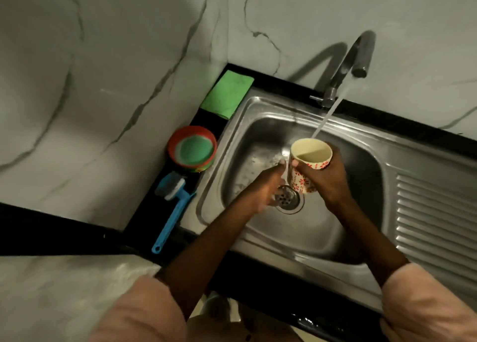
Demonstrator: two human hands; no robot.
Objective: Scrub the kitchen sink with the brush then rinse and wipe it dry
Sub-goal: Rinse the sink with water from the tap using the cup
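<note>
My right hand grips a cream cup with red flowers, held upright over the steel sink under the running tap. Water streams from the spout into the cup and spills over its left side. My left hand lies low in the basin beside the drain, under the overflow; its fingers are blurred. The blue scrub brush lies on the black counter left of the sink. A folded green cloth lies at the counter's back corner.
A round red tub of green soap stands between the cloth and the brush. The ribbed draining board extends to the right of the basin. Marble walls close in on the left and behind.
</note>
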